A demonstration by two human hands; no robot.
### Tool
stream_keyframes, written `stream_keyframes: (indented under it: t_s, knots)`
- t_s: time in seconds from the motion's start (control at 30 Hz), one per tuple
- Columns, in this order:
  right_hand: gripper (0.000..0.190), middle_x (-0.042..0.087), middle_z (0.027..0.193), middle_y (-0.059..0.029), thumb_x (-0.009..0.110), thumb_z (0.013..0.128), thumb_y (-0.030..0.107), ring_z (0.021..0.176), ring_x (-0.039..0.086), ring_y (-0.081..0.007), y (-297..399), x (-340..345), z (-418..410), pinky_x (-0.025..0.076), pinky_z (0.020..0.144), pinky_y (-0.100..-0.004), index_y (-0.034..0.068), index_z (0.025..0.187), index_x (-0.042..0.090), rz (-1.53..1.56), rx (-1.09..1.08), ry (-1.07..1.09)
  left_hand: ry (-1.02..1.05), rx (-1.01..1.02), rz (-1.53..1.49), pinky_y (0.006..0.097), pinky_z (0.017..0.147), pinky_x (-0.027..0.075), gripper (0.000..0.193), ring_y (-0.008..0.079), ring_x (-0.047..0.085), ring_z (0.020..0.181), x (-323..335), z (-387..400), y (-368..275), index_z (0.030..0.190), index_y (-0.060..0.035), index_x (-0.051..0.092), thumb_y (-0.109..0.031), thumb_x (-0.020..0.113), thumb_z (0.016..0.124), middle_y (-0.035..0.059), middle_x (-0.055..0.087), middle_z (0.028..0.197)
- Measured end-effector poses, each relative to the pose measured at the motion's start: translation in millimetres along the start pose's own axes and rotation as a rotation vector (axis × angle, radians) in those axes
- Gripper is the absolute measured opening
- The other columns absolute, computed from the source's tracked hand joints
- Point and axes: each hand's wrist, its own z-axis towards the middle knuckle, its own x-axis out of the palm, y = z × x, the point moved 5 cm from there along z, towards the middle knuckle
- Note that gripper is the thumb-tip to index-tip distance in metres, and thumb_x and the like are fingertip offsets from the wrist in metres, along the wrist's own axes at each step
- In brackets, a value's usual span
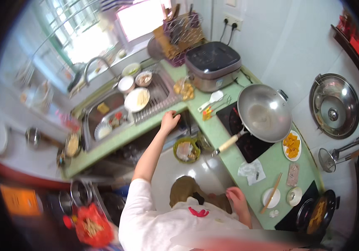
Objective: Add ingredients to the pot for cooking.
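Observation:
My left hand (170,121) is stretched out over the front edge of the green countertop, near the counter's inner corner; its fingers are curled, and whether they hold anything is unclear. Low at my side, my right hand (236,195) hangs by the counter's edge with fingers bent and nothing visible in it. A steel wok (264,111) with a wooden handle rests on the black induction cooktop (248,150). Left of it lie a white rice paddle (212,101) and a bag of yellowish food (184,89). Below my left hand stands a green waste bin (186,150).
A steel sink (90,122) with bowls and dishes is at the left. Behind the cooktop stands a rice cooker (213,66). Along the right counter are a plate of orange pieces (292,146), a white bowl with chopsticks (268,200) and a dark pan of food (322,213).

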Motion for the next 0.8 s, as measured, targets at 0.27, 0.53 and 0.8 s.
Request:
stream_keyframes:
  t_s: [0.27, 0.53, 0.8]
  knots:
    - [0.01, 0.055, 0.087, -0.0033, 0.05, 0.084, 0.004, 0.079, 0.052, -0.0108, -6.6, 16.9, -34.1, 0.043, 0.072, -0.0245, 0.003, 0.093, 0.054, 0.157, 0.159, -0.582, -0.154, -0.24, 0.261, 0.0417, 0.077, 0.045, 0.04, 0.0315, 0.057, 0.087, 86.3, 213.3, 34.8, 0.102, -0.0153, 0.06, -0.037, 0.062, 0.068, 0.0145, 0.059, 0.097]
    - [0.012, 0.058, 0.087, -0.0049, 0.049, 0.084, 0.006, 0.077, 0.054, -0.0122, 7.9, 52.7, -3.8, 0.044, 0.073, -0.026, 0.004, 0.094, 0.054, 0.183, 0.12, -0.598, 0.033, 0.126, -0.903, 0.0248, 0.069, 0.042, 0.011, 0.0123, 0.051, 0.069, 15.7, 229.7, -19.1, 0.08, -0.0054, 0.05, -0.012, 0.045, 0.087, 0.0032, 0.055, 0.069]
    - [0.034, 0.052, 0.104, -0.0055, 0.055, 0.08, 0.0, 0.096, 0.052, -0.0143, 29.7, 57.5, 22.1, 0.043, 0.084, -0.0279, 0.004, 0.112, 0.042, 0.215, -0.139, -0.242, 0.674, 0.263, -1.333, 0.0441, 0.087, 0.041, 0.008, 0.0202, 0.053, 0.078, -100.2, 71.7, -243.0, 0.083, -0.0049, 0.047, -0.01, 0.045, 0.088, 0.0071, 0.051, 0.074]
